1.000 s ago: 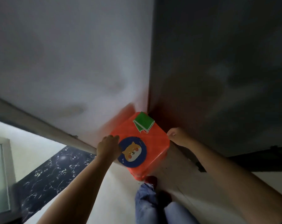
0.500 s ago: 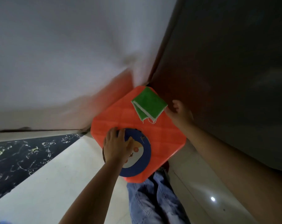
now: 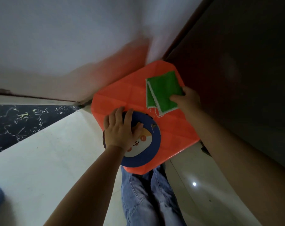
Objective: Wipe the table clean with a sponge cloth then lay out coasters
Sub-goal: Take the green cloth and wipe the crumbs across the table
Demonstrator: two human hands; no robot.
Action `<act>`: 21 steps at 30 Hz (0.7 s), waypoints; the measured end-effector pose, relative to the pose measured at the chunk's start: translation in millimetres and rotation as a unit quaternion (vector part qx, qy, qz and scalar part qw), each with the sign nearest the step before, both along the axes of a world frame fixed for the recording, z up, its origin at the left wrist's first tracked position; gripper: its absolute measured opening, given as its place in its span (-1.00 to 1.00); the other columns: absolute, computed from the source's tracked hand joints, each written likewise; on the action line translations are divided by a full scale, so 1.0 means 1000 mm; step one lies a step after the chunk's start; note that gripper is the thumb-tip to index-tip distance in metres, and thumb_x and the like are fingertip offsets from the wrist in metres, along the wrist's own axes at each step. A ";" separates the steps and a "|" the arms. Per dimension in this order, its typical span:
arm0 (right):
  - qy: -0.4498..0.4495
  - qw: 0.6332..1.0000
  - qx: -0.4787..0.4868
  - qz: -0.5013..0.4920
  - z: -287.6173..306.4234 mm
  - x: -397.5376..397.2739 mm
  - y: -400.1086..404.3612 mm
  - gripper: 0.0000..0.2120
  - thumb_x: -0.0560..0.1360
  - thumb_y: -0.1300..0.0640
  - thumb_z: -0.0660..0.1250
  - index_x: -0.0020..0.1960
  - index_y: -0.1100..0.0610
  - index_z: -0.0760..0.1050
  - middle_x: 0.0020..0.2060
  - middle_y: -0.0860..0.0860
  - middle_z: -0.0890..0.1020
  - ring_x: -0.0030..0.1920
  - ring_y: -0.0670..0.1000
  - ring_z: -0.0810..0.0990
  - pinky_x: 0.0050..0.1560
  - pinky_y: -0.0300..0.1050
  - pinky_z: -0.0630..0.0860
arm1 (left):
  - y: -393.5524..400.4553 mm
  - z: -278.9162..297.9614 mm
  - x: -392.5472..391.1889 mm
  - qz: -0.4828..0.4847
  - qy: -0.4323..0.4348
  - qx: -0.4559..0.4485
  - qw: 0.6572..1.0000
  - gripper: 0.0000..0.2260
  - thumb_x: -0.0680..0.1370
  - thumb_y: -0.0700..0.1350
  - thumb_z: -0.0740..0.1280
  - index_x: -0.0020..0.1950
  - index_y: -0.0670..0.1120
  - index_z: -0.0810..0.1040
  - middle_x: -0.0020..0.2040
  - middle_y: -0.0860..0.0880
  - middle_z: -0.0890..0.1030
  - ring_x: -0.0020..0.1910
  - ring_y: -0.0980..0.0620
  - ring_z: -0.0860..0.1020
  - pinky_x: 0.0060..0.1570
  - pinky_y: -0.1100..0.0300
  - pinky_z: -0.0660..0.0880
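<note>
A small square orange table (image 3: 176, 131) stands in a corner between a white wall and a dark panel. A folded green sponge cloth (image 3: 161, 92) lies on its far right part. My right hand (image 3: 187, 100) pinches the cloth's right edge, thumb on top. A round blue coaster (image 3: 148, 144) with a cartoon dog face lies on the near left part and overhangs the edge. My left hand (image 3: 120, 129) rests flat on that coaster with its fingers spread straight.
The white wall (image 3: 73, 38) runs behind and left of the table, the dark panel (image 3: 244, 62) along its right. My legs in blue jeans (image 3: 146, 196) are below the table. Pale floor tiles (image 3: 40, 160) and a black marbled strip (image 3: 16, 124) lie to the left.
The view has closed in on the table. My left hand moved from the table's edge onto the coaster. My right hand moved from the table's right edge onto the green cloth.
</note>
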State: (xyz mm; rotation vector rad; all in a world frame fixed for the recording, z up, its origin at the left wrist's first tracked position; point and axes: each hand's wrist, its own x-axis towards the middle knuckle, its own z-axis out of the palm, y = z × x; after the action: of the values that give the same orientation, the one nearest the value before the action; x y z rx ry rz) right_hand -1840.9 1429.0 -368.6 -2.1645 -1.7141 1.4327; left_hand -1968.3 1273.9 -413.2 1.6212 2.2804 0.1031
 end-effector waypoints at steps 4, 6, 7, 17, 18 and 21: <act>0.070 0.994 -0.049 -0.070 0.022 0.014 -0.028 -0.76 0.40 0.41 0.26 0.07 0.35 0.46 0.03 0.36 0.56 -0.09 0.16 0.55 -0.25 -0.15 0.40 | 0.001 0.003 0.000 0.009 -0.020 -0.034 0.999 -0.53 0.40 0.16 0.12 0.04 -0.15 0.59 -0.01 -0.24 0.61 -0.06 -0.26 0.60 -0.07 -0.14 0.51; 0.085 0.989 -0.077 -0.098 0.036 0.029 -0.041 -0.73 0.42 0.43 0.23 0.11 0.35 0.42 0.07 0.38 0.52 0.03 0.30 0.54 -0.10 -0.01 0.48 | 0.007 0.015 0.001 0.012 -0.053 -0.045 0.998 -0.54 0.38 0.13 0.13 0.03 -0.16 0.59 0.01 -0.26 0.60 -0.04 -0.30 0.59 -0.07 -0.19 0.50; 0.091 0.986 -0.086 -0.107 0.046 0.038 -0.047 -0.70 0.43 0.43 0.22 0.15 0.33 0.40 0.09 0.37 0.51 0.05 0.32 0.52 -0.04 0.08 0.49 | 0.010 0.024 0.005 0.005 -0.069 -0.036 0.997 -0.56 0.37 0.11 0.14 0.01 -0.16 0.59 0.02 -0.28 0.59 -0.02 -0.33 0.58 -0.06 -0.22 0.49; 0.222 0.966 0.007 -0.131 0.186 0.146 -0.109 -0.74 0.12 0.16 0.33 -0.20 0.04 0.42 -0.40 -0.06 0.54 -0.36 -0.09 0.49 -0.34 -0.21 0.42 | 0.051 0.186 0.086 0.007 -0.632 -0.103 0.768 -0.70 0.19 0.07 0.40 -0.13 0.05 0.47 0.22 0.17 0.36 0.12 0.40 0.40 0.12 0.39 0.39; 0.220 0.965 0.025 -0.141 0.199 0.159 -0.116 -0.76 0.12 0.17 0.31 -0.22 0.05 0.41 -0.46 -0.09 0.53 -0.43 -0.17 0.46 -0.41 -0.30 0.38 | 0.054 0.198 0.099 -0.010 -0.646 -0.122 0.754 -0.76 0.20 -0.02 0.42 -0.19 0.02 0.48 0.18 0.16 0.40 0.04 0.46 0.43 0.05 0.43 0.41; 0.209 0.956 0.086 -0.189 0.230 0.195 -0.143 -0.80 0.12 0.24 0.27 -0.26 0.07 0.39 -0.49 -0.04 0.51 -0.46 -0.18 0.44 -0.43 -0.29 0.34 | 0.059 0.229 0.141 -0.058 -0.635 -0.145 0.757 -0.88 0.10 -0.06 0.46 -0.43 0.04 0.55 -0.08 0.11 0.58 -0.14 0.25 0.54 -0.04 0.26 0.46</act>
State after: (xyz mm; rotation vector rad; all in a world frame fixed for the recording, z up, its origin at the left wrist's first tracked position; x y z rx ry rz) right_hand -1646.2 1286.4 -138.6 -1.8022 -1.1587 1.4384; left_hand -1827.3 1332.5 -184.3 0.9503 1.0419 0.5828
